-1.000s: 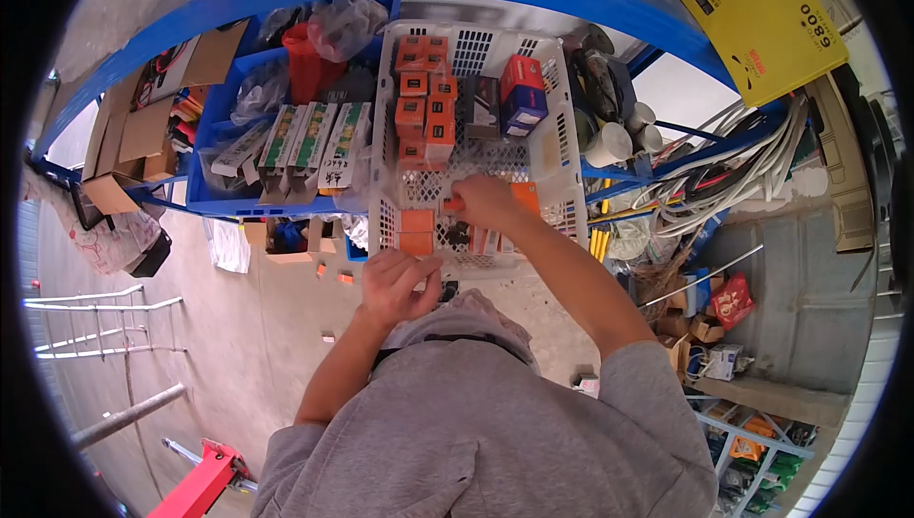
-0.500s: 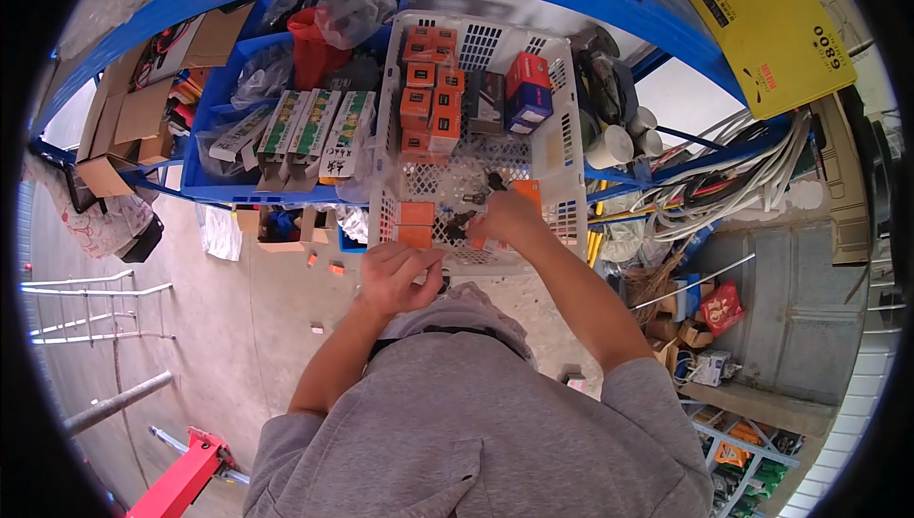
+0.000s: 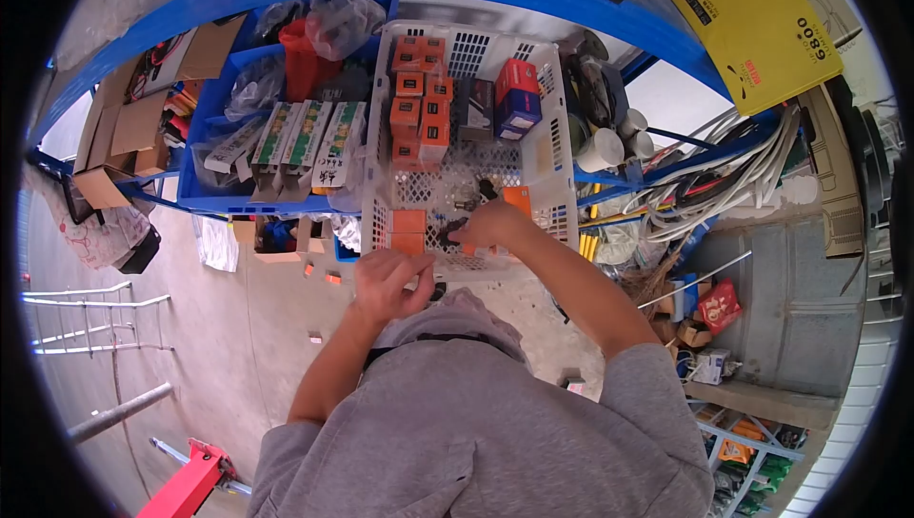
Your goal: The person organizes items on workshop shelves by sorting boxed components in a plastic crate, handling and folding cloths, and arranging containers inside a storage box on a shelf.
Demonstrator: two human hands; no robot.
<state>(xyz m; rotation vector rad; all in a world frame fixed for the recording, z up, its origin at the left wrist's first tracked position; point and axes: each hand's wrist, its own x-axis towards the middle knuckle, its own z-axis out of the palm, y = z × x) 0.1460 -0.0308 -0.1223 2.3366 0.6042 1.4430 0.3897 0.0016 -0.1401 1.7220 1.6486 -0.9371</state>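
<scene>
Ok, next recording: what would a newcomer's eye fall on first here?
Probably the white plastic basket in the upper middle, with orange boxes stacked along its left side. Next come the hands: the right hand is in the basket's near part, and the left hand is at its near edge. The bright yellow package marked 6800 also stands out at upper right.

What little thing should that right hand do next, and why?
Perhaps pick up one of the loose dark parts: the right hand is down beside them in the white basket, though its grip is hidden. The left hand is by the near rim.
</scene>
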